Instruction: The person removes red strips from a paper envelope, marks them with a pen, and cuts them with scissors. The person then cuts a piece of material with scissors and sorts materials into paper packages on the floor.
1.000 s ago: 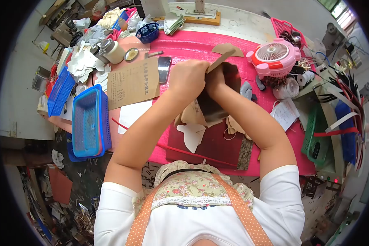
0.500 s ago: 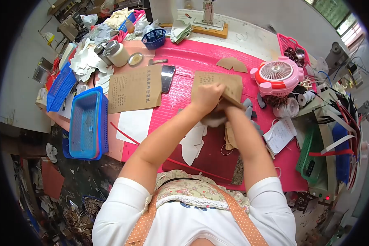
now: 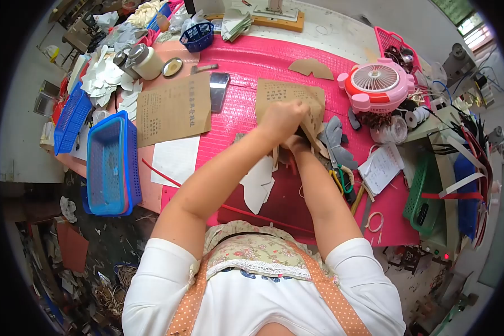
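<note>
A brown paper bag with printed characters lies on the pink mat, its near side lifted and bent. My left hand is closed on the lifted edge of this paper bag. Just below it, my right hand is at the bag's near opening, with its fingers hidden by the paper. Grey cut pieces and scissors lie right of my right hand. White cut pieces rest below my left hand.
Another printed brown sheet and a phone lie to the left. Blue baskets stand at the left edge. A pink fan, a notepad and a green basket are on the right. A thin red strip crosses the mat.
The view has shifted slightly. The bag's near side stands further apart around my right hand. Scissors and more grey pieces now show beside my right forearm. My left hand still grips the paper.
</note>
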`<action>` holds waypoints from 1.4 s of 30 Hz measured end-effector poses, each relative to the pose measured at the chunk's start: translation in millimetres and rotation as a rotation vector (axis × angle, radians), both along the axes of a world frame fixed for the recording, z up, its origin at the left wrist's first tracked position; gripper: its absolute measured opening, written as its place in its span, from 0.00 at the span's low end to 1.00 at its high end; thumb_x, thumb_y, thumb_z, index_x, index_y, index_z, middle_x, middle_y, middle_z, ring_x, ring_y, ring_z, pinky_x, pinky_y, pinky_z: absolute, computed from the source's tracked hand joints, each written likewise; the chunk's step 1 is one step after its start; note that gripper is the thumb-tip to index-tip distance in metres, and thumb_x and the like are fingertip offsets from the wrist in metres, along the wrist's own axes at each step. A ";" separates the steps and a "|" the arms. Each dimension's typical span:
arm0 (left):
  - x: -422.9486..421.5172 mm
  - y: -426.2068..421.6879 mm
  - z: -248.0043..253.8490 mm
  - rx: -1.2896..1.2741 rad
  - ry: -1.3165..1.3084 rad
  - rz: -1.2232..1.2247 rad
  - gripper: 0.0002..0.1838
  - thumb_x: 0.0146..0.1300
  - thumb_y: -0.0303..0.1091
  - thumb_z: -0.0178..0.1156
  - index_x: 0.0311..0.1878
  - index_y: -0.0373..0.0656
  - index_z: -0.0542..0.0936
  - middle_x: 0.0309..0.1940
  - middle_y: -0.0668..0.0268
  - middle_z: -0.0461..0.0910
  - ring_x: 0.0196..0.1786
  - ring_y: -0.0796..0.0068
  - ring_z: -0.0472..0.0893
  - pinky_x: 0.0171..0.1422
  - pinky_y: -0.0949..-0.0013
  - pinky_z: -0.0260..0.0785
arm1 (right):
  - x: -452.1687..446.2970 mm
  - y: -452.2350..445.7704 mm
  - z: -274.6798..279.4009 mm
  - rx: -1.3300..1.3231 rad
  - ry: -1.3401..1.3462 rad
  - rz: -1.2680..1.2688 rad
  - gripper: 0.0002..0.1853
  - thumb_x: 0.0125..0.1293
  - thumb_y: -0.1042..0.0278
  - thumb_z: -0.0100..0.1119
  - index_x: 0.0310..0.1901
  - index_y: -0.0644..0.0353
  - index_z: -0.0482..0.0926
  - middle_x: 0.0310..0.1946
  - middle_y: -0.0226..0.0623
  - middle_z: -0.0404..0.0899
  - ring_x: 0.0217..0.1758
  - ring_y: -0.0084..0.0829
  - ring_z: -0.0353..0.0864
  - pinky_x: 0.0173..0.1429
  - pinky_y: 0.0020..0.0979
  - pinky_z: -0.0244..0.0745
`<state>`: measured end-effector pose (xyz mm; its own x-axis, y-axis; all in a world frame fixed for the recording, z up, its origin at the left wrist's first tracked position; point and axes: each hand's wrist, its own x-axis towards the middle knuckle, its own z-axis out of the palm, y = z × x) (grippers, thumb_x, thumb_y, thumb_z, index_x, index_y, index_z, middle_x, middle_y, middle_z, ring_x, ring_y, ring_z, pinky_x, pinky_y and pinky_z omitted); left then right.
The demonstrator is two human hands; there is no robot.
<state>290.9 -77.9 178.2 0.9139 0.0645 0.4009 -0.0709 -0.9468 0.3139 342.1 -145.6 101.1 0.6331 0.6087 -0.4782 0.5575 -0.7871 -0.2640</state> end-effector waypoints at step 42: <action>-219.6 -88.3 -61.6 -2.310 0.308 -0.013 0.25 0.70 0.33 0.52 0.69 0.42 0.61 0.58 0.53 0.73 0.59 0.63 0.76 0.62 0.60 0.71 | -205.2 -186.7 23.2 0.640 1.189 -0.457 0.14 0.71 0.59 0.53 0.43 0.63 0.73 0.28 0.34 0.80 0.27 0.20 0.79 0.33 0.19 0.74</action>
<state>71.4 -166.2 116.6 0.9151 0.0394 -0.4013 0.1698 0.8651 0.4720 136.9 -332.3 124.4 0.2527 0.7741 -0.5805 -0.5105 -0.4030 -0.7596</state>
